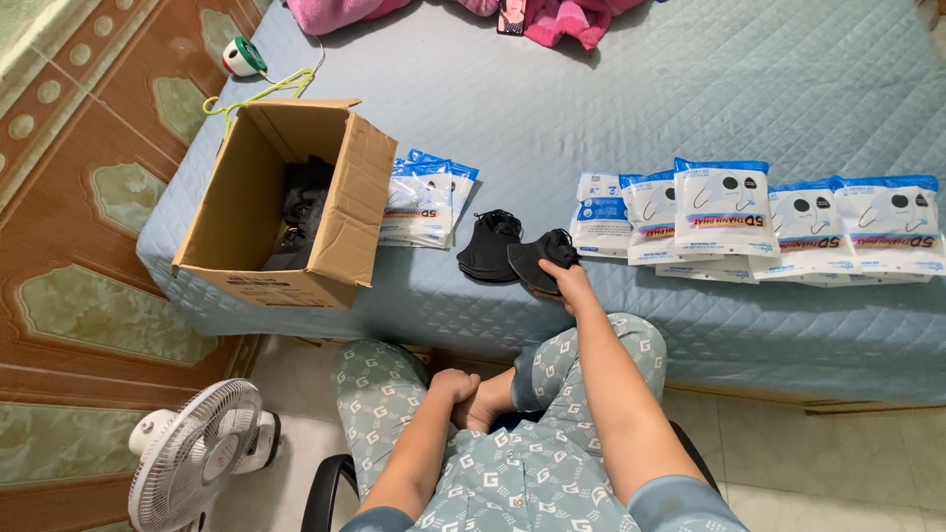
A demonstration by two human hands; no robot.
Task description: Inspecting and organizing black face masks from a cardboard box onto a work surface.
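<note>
Right hand on black mask at bed edge, left hand idle in lap.

I see my right hand (pixel 567 286), grip clamped on a black mask (pixel 540 254), just right of the black mask pile (pixel 490 246) on the bed (pixel 631 108). Left hand (pixel 455 386) curled shut, empty, below the pile. Cardboard box (pixel 335 232) and packet stack (pixel 426 197) left of the pile; packet row (pixel 759 222) right.

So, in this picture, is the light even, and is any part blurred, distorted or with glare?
Head view: soft, even light on the blue bedspread, only faint shadows beside the cardboard box; mild sheen on the packaged masks; the box interior is dark, its contents hard to tell; the right hand and black mask look sharp; the bed edges bow slightly, suggesting wide-angle distortion.
</note>
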